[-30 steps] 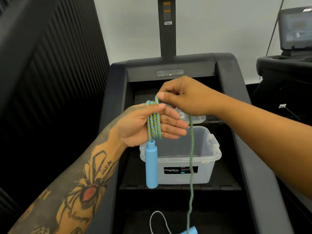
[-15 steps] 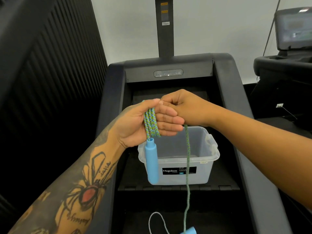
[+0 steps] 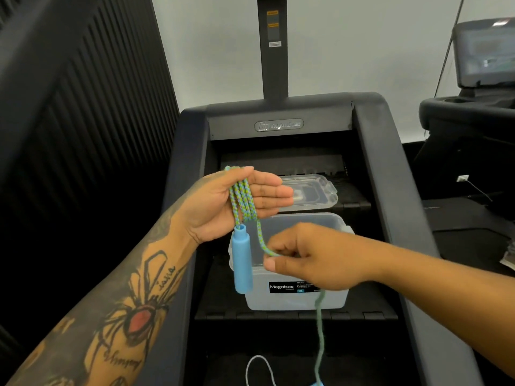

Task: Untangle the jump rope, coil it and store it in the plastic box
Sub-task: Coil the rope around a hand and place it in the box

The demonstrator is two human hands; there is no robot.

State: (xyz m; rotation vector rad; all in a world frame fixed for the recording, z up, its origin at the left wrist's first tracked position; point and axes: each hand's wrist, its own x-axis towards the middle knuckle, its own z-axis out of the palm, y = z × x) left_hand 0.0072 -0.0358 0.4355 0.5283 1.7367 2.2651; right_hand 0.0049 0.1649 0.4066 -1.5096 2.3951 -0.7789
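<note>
We appear to be in a gym. Ahead of us stands a dark stair-climbing exercise machine (image 3: 281, 126) with black ribbed steps, and a second black workout machine with a console screen (image 3: 483, 51) sits to its right against the plain white wall (image 3: 362, 37).

Half-coiled rope (image 3: 243, 200) above open box (image 3: 295, 298)

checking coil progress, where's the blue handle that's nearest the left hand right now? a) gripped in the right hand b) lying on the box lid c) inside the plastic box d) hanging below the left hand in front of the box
d: the blue handle dangles on the rope looped over the left hand, in front of the plastic box; the right hand pinches only rope.
</note>
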